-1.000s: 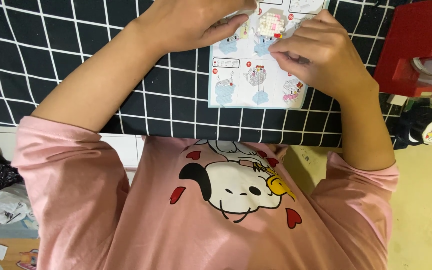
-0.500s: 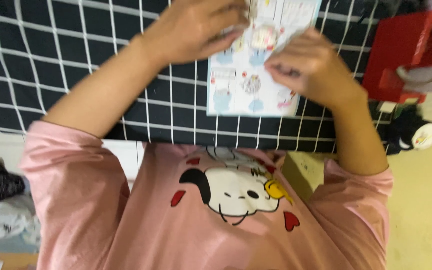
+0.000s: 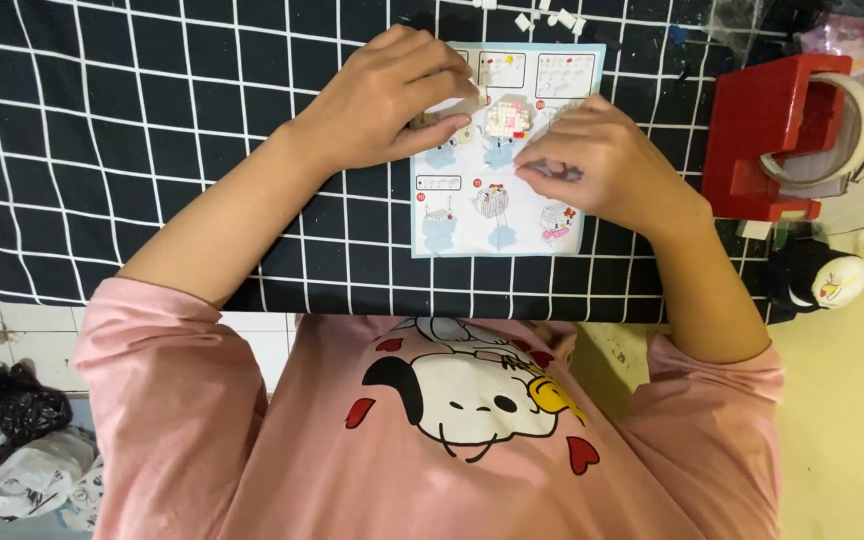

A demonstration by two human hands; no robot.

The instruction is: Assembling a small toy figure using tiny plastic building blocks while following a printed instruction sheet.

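Block figure (image 3: 505,119), small, white with pink bits, sits on the upper middle of the instruction sheet (image 3: 497,215), between both hands.

Nearest the camera: pink sweatshirt (image 3: 452,440) with a cartoon dog print fills the lower frame, both sleeves pushed up to the elbows. Forearms reach up over the near edge of the table.

Tablecloth (image 3: 132,150) is black with a white grid and covers the work surface. Sheet lies flat on it, light blue and white, with panels showing build steps.

Left hand (image 3: 382,95) comes in from the left, palm down, fingers extended over the top left of the sheet. Fingertips (image 3: 457,85) reach just beside the figure's left side; whether they touch or pinch it, cannot tell.

Right hand (image 3: 597,160) rests on the right part of the sheet, fingers curled tight, thumb and forefinger pinched together just below and right of the figure. Whatever is in the pinch is too small to make out.

Right of the sheet: red tape dispenser (image 3: 767,135) with a clear tape roll, well apart from the hands. Below it at the table edge, a small black and white penguin-like toy (image 3: 822,280).

Far edge: a few loose white bricks (image 3: 552,15) scattered above the sheet.

Lower left, off the table: black bag (image 3: 17,405) and crumpled white plastic (image 3: 27,485) on the floor.
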